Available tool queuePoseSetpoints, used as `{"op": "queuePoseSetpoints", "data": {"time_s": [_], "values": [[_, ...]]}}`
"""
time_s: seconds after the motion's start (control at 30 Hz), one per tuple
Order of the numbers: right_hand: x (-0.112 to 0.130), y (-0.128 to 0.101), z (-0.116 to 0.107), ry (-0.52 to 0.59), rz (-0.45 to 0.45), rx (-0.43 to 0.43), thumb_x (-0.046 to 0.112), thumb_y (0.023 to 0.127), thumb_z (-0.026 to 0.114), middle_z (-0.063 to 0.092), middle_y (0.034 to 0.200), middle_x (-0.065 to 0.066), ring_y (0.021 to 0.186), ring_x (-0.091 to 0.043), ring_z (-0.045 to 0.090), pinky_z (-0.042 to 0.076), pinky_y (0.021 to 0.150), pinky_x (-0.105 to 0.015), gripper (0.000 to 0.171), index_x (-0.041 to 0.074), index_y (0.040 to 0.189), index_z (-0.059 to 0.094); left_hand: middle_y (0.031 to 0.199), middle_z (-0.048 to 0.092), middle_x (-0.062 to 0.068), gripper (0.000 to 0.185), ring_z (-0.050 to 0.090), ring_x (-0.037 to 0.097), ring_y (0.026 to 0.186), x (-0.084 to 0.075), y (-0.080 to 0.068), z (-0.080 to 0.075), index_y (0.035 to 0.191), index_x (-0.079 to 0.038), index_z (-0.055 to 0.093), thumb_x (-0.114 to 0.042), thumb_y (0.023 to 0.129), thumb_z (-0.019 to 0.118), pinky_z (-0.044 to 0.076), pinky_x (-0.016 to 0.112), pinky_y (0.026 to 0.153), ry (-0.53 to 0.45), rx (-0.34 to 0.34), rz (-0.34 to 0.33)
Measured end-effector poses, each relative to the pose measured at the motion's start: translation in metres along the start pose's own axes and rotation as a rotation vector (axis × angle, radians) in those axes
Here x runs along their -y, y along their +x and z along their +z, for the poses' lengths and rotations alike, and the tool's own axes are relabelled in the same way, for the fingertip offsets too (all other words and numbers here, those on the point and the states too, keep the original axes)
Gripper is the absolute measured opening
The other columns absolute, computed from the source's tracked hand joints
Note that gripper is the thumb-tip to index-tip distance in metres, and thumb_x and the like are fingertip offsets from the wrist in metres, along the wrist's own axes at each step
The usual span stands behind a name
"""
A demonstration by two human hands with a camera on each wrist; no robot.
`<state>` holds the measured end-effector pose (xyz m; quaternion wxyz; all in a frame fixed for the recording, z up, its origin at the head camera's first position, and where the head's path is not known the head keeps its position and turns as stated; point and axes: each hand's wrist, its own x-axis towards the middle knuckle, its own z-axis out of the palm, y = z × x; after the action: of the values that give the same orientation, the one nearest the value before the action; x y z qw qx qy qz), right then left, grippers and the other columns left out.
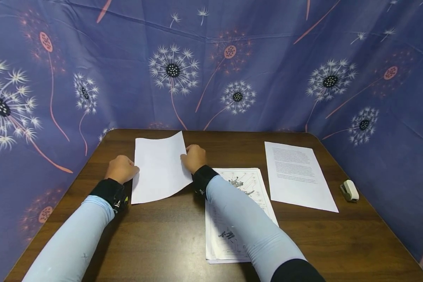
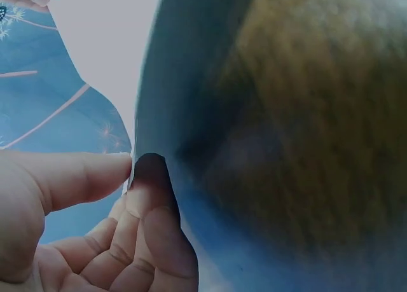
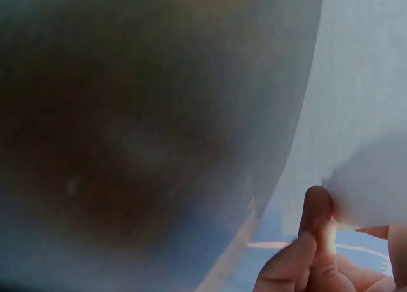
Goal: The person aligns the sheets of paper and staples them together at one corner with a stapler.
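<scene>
Head view, sheet: I am seeing the blank sheet (image 1: 160, 168) lying at the far left of the table (image 1: 155, 243), its long axis running away from me and leaning slightly right, its far right corner lifting.
Head view, hands: the left hand (image 1: 121, 169) is gripping the sheet's left edge and the right hand (image 1: 194, 158) is gripping its right edge, so the sheet is sitting between them, equally near to both.
Head view, surroundings: the right forearm is crossing a stack of diagram pages (image 1: 237, 213); a printed page (image 1: 297, 176) is lying well apart to the right, with a small stapler (image 1: 349, 190) just beyond it.
Left wrist view: I am watching the thumb (image 2: 70, 177) and a curled forefinger (image 2: 156, 203) pinching the paper's edge (image 2: 143, 114), which is rising away from that hand.
Right wrist view: a fingertip (image 3: 316, 206) is pinching the sheet's corner (image 3: 362, 196) from below; the paper is curving up and over the camera.
</scene>
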<state>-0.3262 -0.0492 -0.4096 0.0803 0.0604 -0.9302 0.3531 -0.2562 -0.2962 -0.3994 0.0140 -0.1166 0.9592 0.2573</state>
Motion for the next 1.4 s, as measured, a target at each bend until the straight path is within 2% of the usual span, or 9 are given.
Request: {"op": "queuePoseSetpoints", "data": {"time_s": [0.1, 0.2, 0.27, 0.37, 0.6, 0.77, 0.9, 1.1, 1.4], "values": [[-0.002, 0.000, -0.001, -0.003, 0.028, 0.000, 0.021, 0.090, 0.077, 0.079, 0.101, -0.008, 0.101, -0.032, 0.073, 0.057, 0.089, -0.042, 0.024, 0.005, 0.108, 0.079, 0.103, 0.068, 0.019, 0.026, 0.059, 0.036, 0.093, -0.001, -0.002, -0.002, 0.094, -0.002, 0.072, -0.025, 0.092, 0.063, 0.047, 0.044, 0.075, -0.010, 0.006, -0.002], [-0.004, -0.002, -0.004, -0.010, 0.039, -0.005, 0.022, 0.088, 0.078, 0.077, 0.093, -0.005, 0.093, -0.028, 0.072, 0.057, 0.081, -0.041, 0.015, 0.010, 0.096, 0.079, 0.094, 0.066, 0.013, 0.025, 0.058, 0.033, 0.089, -0.001, -0.004, -0.005, 0.087, -0.005, 0.072, -0.027, 0.094, 0.062, 0.045, 0.041, 0.070, -0.012, 0.010, 0.003], [-0.005, -0.004, -0.008, -0.014, 0.023, -0.014, 0.021, 0.088, 0.076, 0.076, 0.088, -0.004, 0.087, -0.027, 0.071, 0.056, 0.077, -0.039, 0.010, 0.012, 0.088, 0.077, 0.087, 0.064, 0.010, 0.026, 0.057, 0.031, 0.085, -0.003, -0.005, -0.007, 0.083, -0.007, 0.071, -0.028, 0.094, 0.062, 0.043, 0.038, 0.066, -0.016, 0.011, 0.015], [-0.007, -0.008, -0.018, -0.025, -0.009, -0.017, 0.022, 0.088, 0.074, 0.072, 0.081, -0.002, 0.079, -0.023, 0.067, 0.052, 0.069, -0.035, 0.011, 0.015, 0.079, 0.072, 0.080, 0.060, 0.007, 0.027, 0.055, 0.029, 0.080, -0.004, -0.007, -0.009, 0.081, -0.007, 0.069, -0.029, 0.095, 0.061, 0.041, 0.036, 0.062, -0.027, 0.009, 0.038], [-0.015, -0.016, -0.054, -0.052, -0.093, 0.019, 0.022, 0.093, 0.068, 0.064, 0.070, 0.001, 0.064, -0.017, 0.060, 0.044, 0.056, -0.030, 0.018, 0.017, 0.076, 0.067, 0.077, 0.062, 0.004, 0.026, 0.056, 0.027, 0.077, -0.013, -0.009, -0.010, 0.080, -0.009, 0.069, -0.031, 0.094, 0.064, 0.040, 0.034, 0.060, -0.051, -0.022, 0.134], [-0.022, -0.022, -0.077, -0.059, -0.160, 0.038, 0.022, 0.092, 0.065, 0.062, 0.069, 0.002, 0.062, -0.018, 0.057, 0.043, 0.057, -0.031, 0.016, 0.018, 0.076, 0.067, 0.073, 0.070, 0.002, 0.027, 0.059, 0.023, 0.070, -0.026, -0.017, -0.016, 0.083, -0.009, 0.072, -0.031, 0.097, 0.065, 0.041, 0.033, 0.057, -0.086, 0.010, 0.184], [-0.028, -0.030, -0.096, -0.076, -0.192, 0.032, 0.023, 0.091, 0.066, 0.063, 0.070, 0.004, 0.065, -0.017, 0.057, 0.043, 0.060, -0.031, 0.015, 0.018, 0.077, 0.068, 0.073, 0.075, 0.001, 0.027, 0.064, 0.021, 0.072, -0.042, -0.027, -0.019, 0.087, -0.009, 0.074, -0.033, 0.098, 0.066, 0.043, 0.033, 0.059, -0.087, 0.026, 0.221], [-0.034, -0.045, -0.123, -0.074, -0.205, 0.050, 0.026, 0.092, 0.067, 0.063, 0.070, 0.004, 0.066, -0.017, 0.057, 0.045, 0.063, -0.031, 0.014, 0.018, 0.081, 0.069, 0.071, 0.075, 0.003, 0.025, 0.067, 0.019, 0.071, -0.067, -0.038, -0.018, 0.091, -0.009, 0.075, -0.033, 0.096, 0.068, 0.046, 0.032, 0.061, -0.095, 0.003, 0.272], [-0.054, -0.070, -0.168, -0.092, -0.239, 0.042, 0.027, 0.095, 0.068, 0.065, 0.074, 0.002, 0.067, -0.017, 0.058, 0.046, 0.064, -0.034, 0.014, 0.018, 0.086, 0.069, 0.067, 0.070, 0.003, 0.022, 0.060, 0.019, 0.059, -0.097, -0.055, -0.016, 0.087, -0.010, 0.074, -0.030, 0.095, 0.070, 0.043, 0.032, 0.054, -0.123, 0.001, 0.346]]}}
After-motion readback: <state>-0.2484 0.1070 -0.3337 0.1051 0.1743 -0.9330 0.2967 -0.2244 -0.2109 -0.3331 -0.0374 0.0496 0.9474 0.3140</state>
